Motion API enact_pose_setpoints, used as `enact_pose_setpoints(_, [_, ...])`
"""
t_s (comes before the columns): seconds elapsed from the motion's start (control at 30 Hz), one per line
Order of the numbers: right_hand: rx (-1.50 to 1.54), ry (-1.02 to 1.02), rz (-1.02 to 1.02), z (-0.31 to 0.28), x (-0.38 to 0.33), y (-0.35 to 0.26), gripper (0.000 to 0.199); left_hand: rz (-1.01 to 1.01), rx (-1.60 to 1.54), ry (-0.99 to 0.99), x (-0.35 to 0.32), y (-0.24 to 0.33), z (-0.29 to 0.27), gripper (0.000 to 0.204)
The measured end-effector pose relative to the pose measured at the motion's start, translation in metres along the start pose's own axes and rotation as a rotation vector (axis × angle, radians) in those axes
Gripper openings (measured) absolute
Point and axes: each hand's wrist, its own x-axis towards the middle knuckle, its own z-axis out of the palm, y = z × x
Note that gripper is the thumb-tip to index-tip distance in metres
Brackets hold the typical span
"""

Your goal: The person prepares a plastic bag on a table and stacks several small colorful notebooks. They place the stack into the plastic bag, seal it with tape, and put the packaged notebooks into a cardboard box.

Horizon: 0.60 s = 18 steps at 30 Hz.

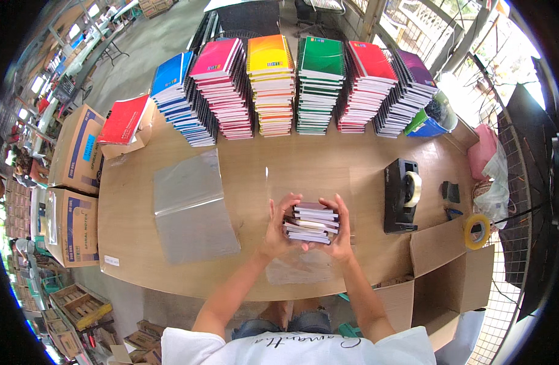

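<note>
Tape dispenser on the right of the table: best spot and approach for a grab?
Grip the black tape dispenser across its long narrow body, at the rear end away from the tape roll, coming from above. It lies lengthwise front to back, its flat sides are bare, and the roll and cutter fill the near half. The cardboard box crowds the near end, so a top approach looks cleanest.

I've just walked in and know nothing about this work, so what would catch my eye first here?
First, the row of tall notebook stacks in blue, pink, yellow, green, red and purple along the table's far edge. Then, at the near middle, the left hand and right hand gripping a small notebook bundle, with a black tape dispenser to the right.
</note>
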Motion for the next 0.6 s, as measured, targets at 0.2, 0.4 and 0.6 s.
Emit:
enact_pose_setpoints(0.2, [-0.058,0.197,-0.08,0.019,-0.002,0.021,0.132,0.053,-0.384,0.163,0.01,-0.001,0.016,0.113])
enact_pose_setpoints(0.4, [-0.07,0.288,-0.046,0.023,0.001,0.027,0.119,0.169,-0.314,0.211,0.009,-0.024,0.023,0.103])
enact_pose_setpoints(0.6, [-0.192,0.241,-0.096,0.022,-0.004,0.035,0.11,0.109,-0.04,0.14,0.01,-0.019,0.005,0.09])
